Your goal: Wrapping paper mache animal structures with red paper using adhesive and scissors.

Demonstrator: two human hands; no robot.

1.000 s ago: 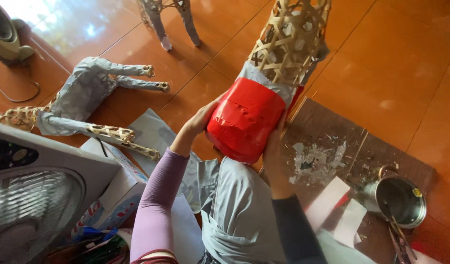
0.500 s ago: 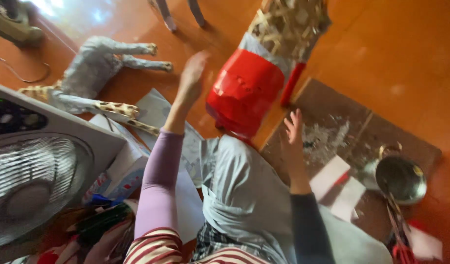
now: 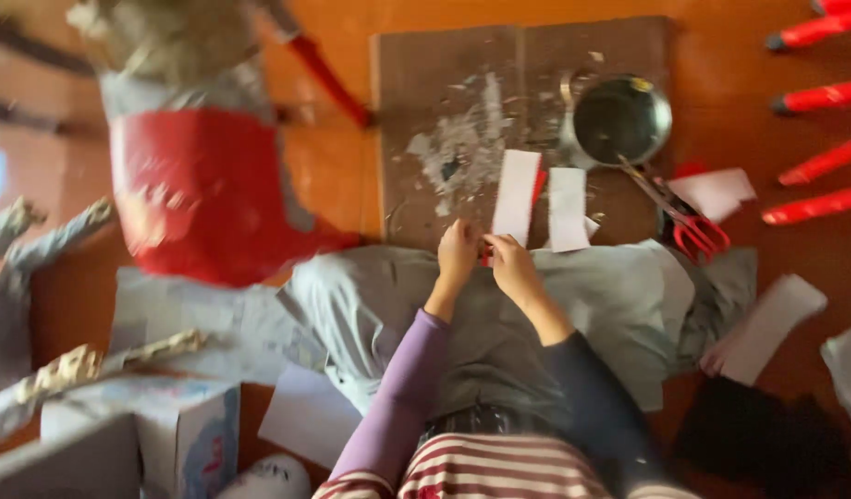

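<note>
Floor: I sit on an orange tiled floor (image 3: 351,176), glossy, with my legs in grey trousers (image 3: 499,305) stretched toward 12 o'clock.

Work surface: a brown cardboard sheet (image 3: 444,83) lies flat on the floor at 12 o'clock from my hands, and it is dirty with pale scraps and smears of paste in its middle.

Left hand: my left hand (image 3: 458,254) is at the near edge of the cardboard, fingers curled narrow; the picture is blurred, so I cannot tell if they pinch something.

Right hand: my right hand (image 3: 513,263) is just beside the left one, almost touching it, fingers also bent close together. Between the two hands a small red thing shows, too blurred to name.

Paper strips: a white paper strip (image 3: 517,196) lies on the cardboard at 12 o'clock from my right hand, its lower end near my fingertips. A second white strip (image 3: 568,209) lies just beside it at 3 o'clock.

Pot: a small metal pot (image 3: 621,118) stands on the cardboard at 1 o'clock from the strips.

Scissors: red-handled scissors (image 3: 677,214) lie at 5 o'clock from the pot.

Room, left side: a big red and grey figure (image 3: 199,189) stands at 9 o'clock from my hands, and a white box (image 3: 180,434) is at 7 o'clock.

Room, right side: red bars (image 3: 818,97) lie on the floor at 2 o'clock.
</note>
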